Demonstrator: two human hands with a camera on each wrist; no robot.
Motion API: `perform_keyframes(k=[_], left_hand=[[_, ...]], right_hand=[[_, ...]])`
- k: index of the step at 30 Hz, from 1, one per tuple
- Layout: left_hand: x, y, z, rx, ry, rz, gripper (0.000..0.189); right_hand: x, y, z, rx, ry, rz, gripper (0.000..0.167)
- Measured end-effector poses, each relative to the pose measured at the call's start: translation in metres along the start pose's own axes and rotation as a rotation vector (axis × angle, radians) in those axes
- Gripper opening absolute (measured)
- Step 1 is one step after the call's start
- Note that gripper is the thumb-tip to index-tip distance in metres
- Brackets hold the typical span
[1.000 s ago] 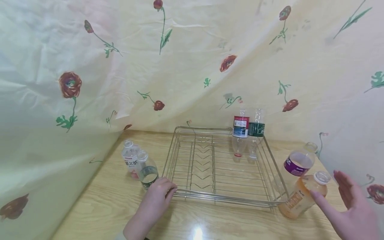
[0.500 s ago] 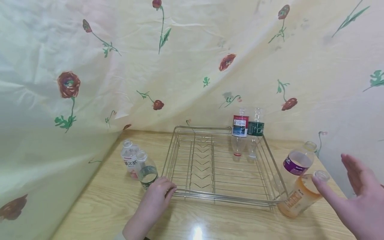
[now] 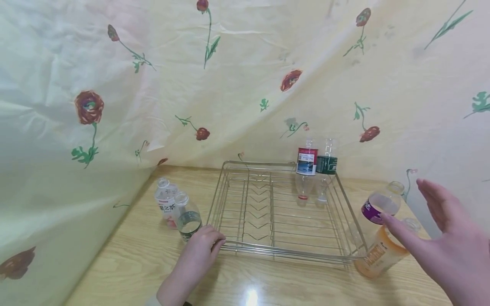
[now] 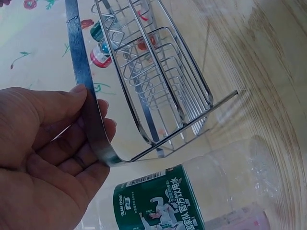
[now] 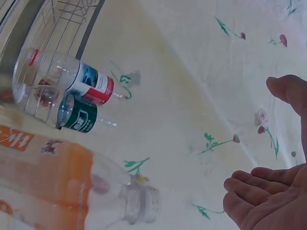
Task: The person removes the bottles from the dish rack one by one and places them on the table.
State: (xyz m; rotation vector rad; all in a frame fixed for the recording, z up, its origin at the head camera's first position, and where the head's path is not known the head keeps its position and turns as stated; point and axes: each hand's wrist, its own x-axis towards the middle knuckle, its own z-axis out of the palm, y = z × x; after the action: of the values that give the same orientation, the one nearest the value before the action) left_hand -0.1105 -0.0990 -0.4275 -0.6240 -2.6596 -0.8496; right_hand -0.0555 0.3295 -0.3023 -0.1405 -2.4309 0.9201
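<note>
My left hand [image 3: 200, 250] grips the rim of a wire dish rack [image 3: 291, 251] at its front left corner. In the left wrist view, thumb and fingers of that hand [image 4: 62, 148] curl round the flat metal band [image 4: 81, 57]. My right hand [image 3: 451, 238] is held up with fingers spread, holding nothing. Its thumb overlaps the bottle with an orange label [image 3: 379, 255] and reaches the purple-labelled bottle [image 3: 373, 212] behind it in the head view. Both stand uncapped on the table. From the right wrist, the open hand [image 5: 273, 191] shows apart from the orange-labelled bottle [image 5: 48, 177].
Upside down at the rack's back right stand a red-labelled bottle [image 3: 307, 161] and a green-labelled bottle [image 3: 327, 165]. Left of the rack are a pink-and-white-labelled bottle [image 3: 166, 204] and another green-labelled bottle [image 3: 189, 221]. A flowered sheet [image 3: 237, 85] hangs behind the wooden table [image 3: 126, 255].
My right hand first drew right, away from the orange-labelled bottle, then came forward and left toward the purple-labelled one. My left hand keeps its hold on the rack; the bottles stay put.
</note>
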Motion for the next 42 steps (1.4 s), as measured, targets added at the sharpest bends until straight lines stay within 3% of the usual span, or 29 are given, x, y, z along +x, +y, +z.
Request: perform_keyframes(k=[8, 21, 27, 32, 36, 42], left_hand=[[0.0, -0.001, 0.001, -0.005, 0.008, 0.012, 0.008], [0.001, -0.001, 0.001, -0.007, 0.001, 0.022, 0.006], [0.002, 0.0, 0.0, -0.001, 0.007, 0.027, 0.006], [0.002, -0.001, 0.0, -0.007, 0.003, 0.028, 0.005], [0.002, -0.001, 0.0, -0.013, -0.002, 0.027, 0.005], [0.002, -0.002, 0.001, -0.015, -0.006, 0.023, 0.006]], right_hand=[[0.007, -0.02, 0.008, -0.025, -0.034, -0.058, 0.099], [0.025, -0.042, 0.03, -0.172, -0.156, -0.166, 0.097], [0.033, -0.048, 0.041, -0.182, -0.217, -0.196, 0.097], [0.04, -0.054, 0.053, -0.171, -0.218, -0.219, 0.097], [0.046, -0.059, 0.064, -0.165, -0.231, -0.218, 0.097], [0.054, -0.064, 0.078, -0.174, -0.313, -0.151, 0.1]])
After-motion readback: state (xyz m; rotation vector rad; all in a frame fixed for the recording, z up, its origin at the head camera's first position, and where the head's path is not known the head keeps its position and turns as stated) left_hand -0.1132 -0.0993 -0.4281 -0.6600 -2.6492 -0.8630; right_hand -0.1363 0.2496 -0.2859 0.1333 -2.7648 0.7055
